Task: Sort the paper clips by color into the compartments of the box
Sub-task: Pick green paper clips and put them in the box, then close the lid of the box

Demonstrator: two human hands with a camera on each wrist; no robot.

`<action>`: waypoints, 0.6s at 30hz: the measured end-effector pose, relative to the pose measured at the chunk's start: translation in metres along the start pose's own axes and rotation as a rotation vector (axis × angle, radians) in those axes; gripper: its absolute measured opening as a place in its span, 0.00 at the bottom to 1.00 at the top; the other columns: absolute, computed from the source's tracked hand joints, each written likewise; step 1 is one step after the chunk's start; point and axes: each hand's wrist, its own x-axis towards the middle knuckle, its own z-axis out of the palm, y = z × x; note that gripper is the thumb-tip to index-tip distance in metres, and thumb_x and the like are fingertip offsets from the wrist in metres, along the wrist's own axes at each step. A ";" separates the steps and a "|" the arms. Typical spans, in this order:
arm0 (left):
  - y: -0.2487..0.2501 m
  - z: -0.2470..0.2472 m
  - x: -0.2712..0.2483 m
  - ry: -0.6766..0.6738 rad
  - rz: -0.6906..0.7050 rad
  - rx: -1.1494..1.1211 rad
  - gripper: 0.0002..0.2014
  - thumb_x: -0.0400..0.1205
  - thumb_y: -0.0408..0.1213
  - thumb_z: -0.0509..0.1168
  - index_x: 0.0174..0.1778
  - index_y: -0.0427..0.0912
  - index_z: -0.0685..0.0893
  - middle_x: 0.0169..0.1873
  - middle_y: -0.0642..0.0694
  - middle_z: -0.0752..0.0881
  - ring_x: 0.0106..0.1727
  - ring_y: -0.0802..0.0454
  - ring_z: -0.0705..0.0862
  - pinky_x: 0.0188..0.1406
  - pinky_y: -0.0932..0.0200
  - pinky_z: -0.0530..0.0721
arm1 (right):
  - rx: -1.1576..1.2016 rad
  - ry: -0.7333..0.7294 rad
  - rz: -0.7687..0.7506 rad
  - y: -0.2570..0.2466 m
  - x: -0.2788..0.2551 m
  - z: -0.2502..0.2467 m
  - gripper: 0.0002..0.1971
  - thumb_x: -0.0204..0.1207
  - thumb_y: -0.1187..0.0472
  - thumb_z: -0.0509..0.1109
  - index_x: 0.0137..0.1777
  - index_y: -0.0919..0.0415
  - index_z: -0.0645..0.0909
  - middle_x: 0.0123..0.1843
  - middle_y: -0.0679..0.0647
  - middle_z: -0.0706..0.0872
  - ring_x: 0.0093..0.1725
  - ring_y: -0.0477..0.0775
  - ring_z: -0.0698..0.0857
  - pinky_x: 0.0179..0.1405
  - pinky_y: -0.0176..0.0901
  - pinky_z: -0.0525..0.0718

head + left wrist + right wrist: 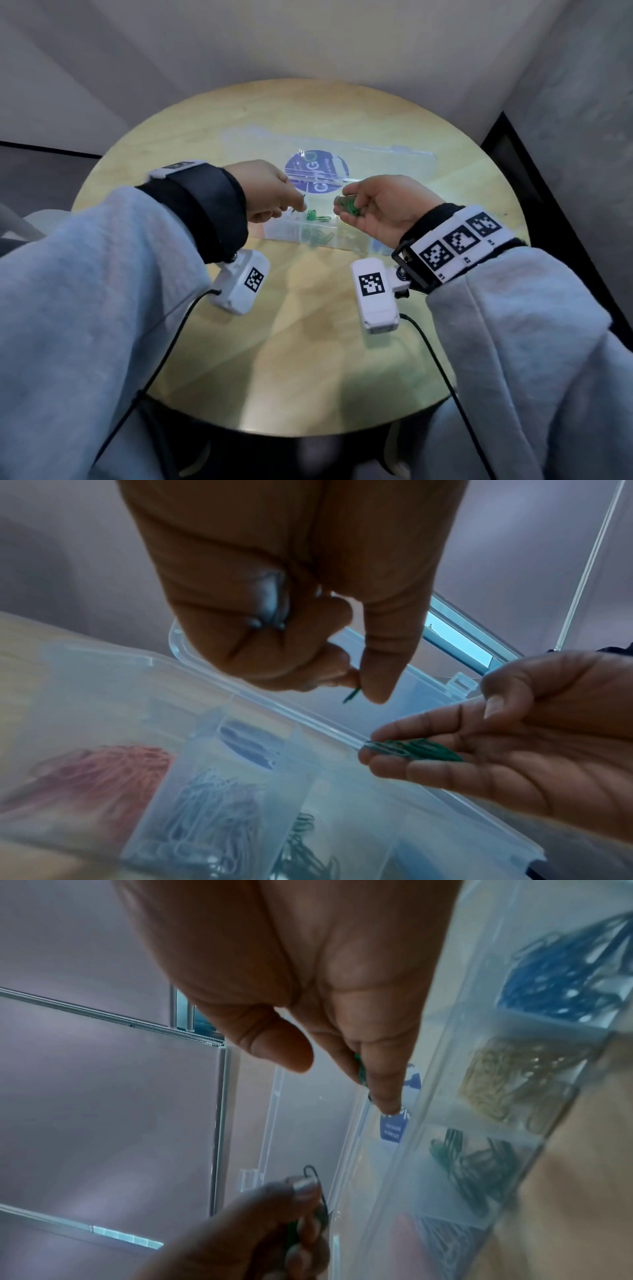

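A clear compartment box (pixel 274 233) stands open mid-table, its lid (pixel 376 161) lying flat behind it. My left hand (pixel 298 205) pinches one green paper clip (pixel 352 695) between thumb and forefinger above the box's far edge. My right hand (pixel 352 205) is palm up beside it, fingers curled round a small bunch of green clips (pixel 416 750). More green clips (pixel 315 216) lie in a middle compartment. Other compartments hold red clips (pixel 103 767), pale clips (pixel 205 818), yellow clips (pixel 507 1080) and blue clips (pixel 565 988).
The round wooden table (pixel 308 342) shows bare wood between the box and its near edge. A round blue sticker (pixel 317 171) sits on the lid. Grey walls close in behind and to the right. Cables hang from both wrist cameras.
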 end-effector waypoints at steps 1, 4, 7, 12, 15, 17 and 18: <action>0.001 0.001 0.003 0.010 0.001 -0.013 0.10 0.75 0.34 0.71 0.30 0.40 0.78 0.28 0.44 0.76 0.31 0.48 0.71 0.29 0.61 0.70 | -0.004 0.003 -0.001 0.000 0.004 0.002 0.16 0.74 0.79 0.51 0.56 0.78 0.75 0.51 0.66 0.72 0.51 0.62 0.76 0.43 0.41 0.85; 0.004 0.003 0.010 0.037 0.006 -0.083 0.07 0.76 0.34 0.71 0.33 0.42 0.80 0.31 0.45 0.80 0.32 0.52 0.76 0.32 0.63 0.75 | 0.012 0.013 -0.027 0.005 0.012 0.006 0.23 0.77 0.77 0.52 0.73 0.82 0.64 0.69 0.77 0.75 0.71 0.72 0.74 0.60 0.46 0.78; 0.011 0.007 0.012 0.042 0.008 -0.258 0.06 0.77 0.28 0.68 0.36 0.41 0.79 0.40 0.43 0.81 0.38 0.54 0.82 0.43 0.64 0.84 | -0.009 -0.009 -0.052 0.006 0.011 0.009 0.24 0.75 0.75 0.57 0.72 0.79 0.67 0.75 0.77 0.67 0.77 0.72 0.65 0.61 0.43 0.78; 0.021 0.019 0.009 0.014 0.058 -0.442 0.13 0.78 0.19 0.59 0.36 0.41 0.80 0.39 0.45 0.79 0.47 0.51 0.80 0.48 0.65 0.84 | -0.169 0.032 -0.133 0.002 0.001 -0.004 0.16 0.75 0.74 0.60 0.62 0.75 0.78 0.68 0.73 0.79 0.70 0.66 0.78 0.60 0.41 0.82; 0.025 0.025 0.008 -0.026 0.065 -0.465 0.12 0.78 0.20 0.58 0.41 0.42 0.81 0.44 0.43 0.79 0.52 0.49 0.79 0.50 0.65 0.83 | -0.297 0.014 -0.163 0.000 -0.011 -0.017 0.16 0.78 0.75 0.54 0.56 0.66 0.81 0.65 0.68 0.82 0.70 0.58 0.79 0.64 0.42 0.80; 0.027 0.028 0.005 -0.046 0.064 -0.458 0.12 0.79 0.22 0.59 0.49 0.42 0.81 0.42 0.45 0.78 0.54 0.51 0.77 0.53 0.64 0.80 | -0.326 0.009 -0.170 -0.001 -0.018 -0.025 0.16 0.79 0.75 0.53 0.54 0.64 0.81 0.59 0.62 0.83 0.66 0.54 0.82 0.60 0.38 0.80; 0.026 0.028 0.005 -0.036 0.068 -0.447 0.12 0.80 0.23 0.59 0.52 0.43 0.80 0.44 0.45 0.78 0.55 0.51 0.76 0.54 0.63 0.79 | -0.339 0.009 -0.176 -0.002 -0.021 -0.029 0.16 0.79 0.75 0.52 0.53 0.64 0.82 0.57 0.61 0.82 0.63 0.52 0.82 0.59 0.37 0.80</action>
